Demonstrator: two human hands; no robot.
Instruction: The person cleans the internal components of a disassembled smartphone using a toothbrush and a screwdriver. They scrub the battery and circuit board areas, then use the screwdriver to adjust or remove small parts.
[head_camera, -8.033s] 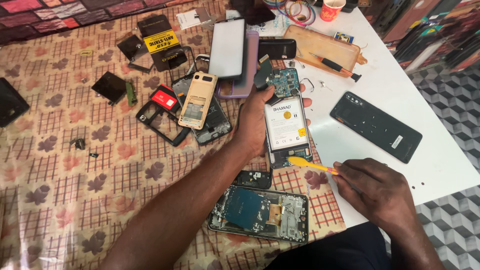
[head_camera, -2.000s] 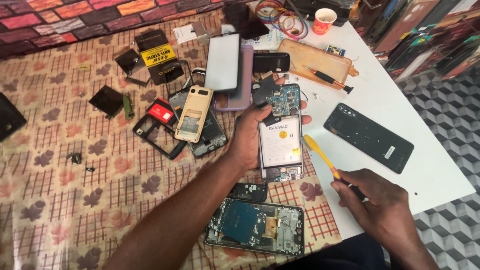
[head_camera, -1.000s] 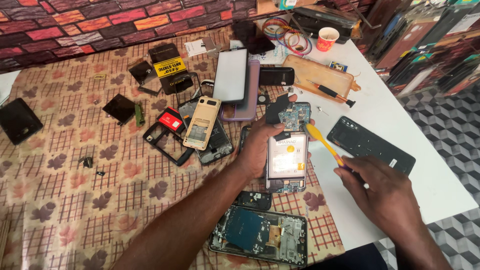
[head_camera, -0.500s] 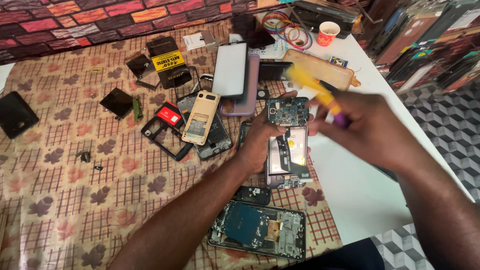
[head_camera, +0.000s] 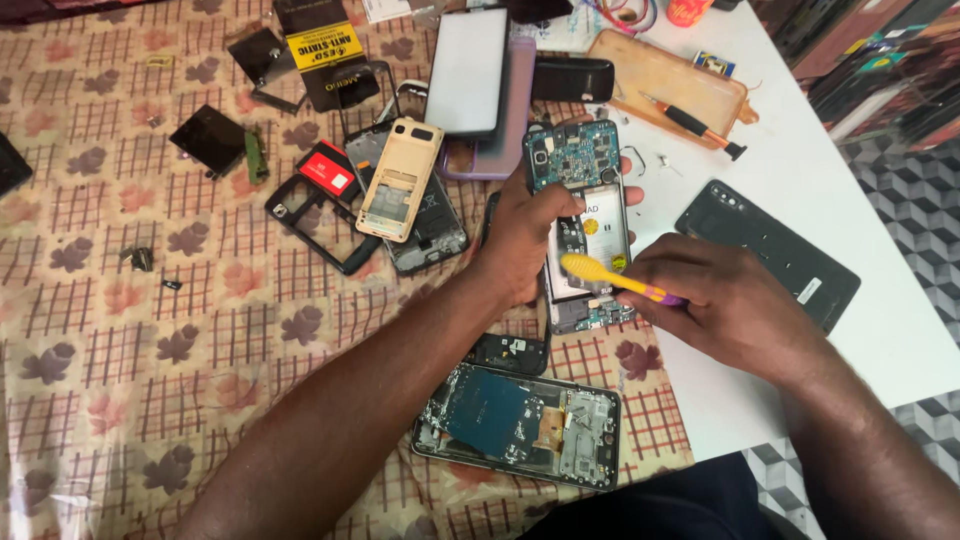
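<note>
My left hand (head_camera: 525, 235) grips the left edge of an opened phone (head_camera: 585, 185) with its green circuit board and white battery exposed, lying at the seam between the patterned cloth and the white table. My right hand (head_camera: 735, 305) holds a yellow toothbrush with a purple handle (head_camera: 612, 278). Its bristle head rests over the lower part of the phone's battery, just right of my left thumb.
A second opened phone frame (head_camera: 520, 422) lies near me. A small dark part (head_camera: 510, 352) sits above it. A black back cover (head_camera: 770, 250) lies on the white table (head_camera: 830, 180). Several phone shells, screens and a screwdriver on a tan tray (head_camera: 670, 85) are farther back.
My right hand has come down from above the phone and brought the toothbrush head onto the battery area. The left hand keeps its hold on the phone. The camera moved closer.
</note>
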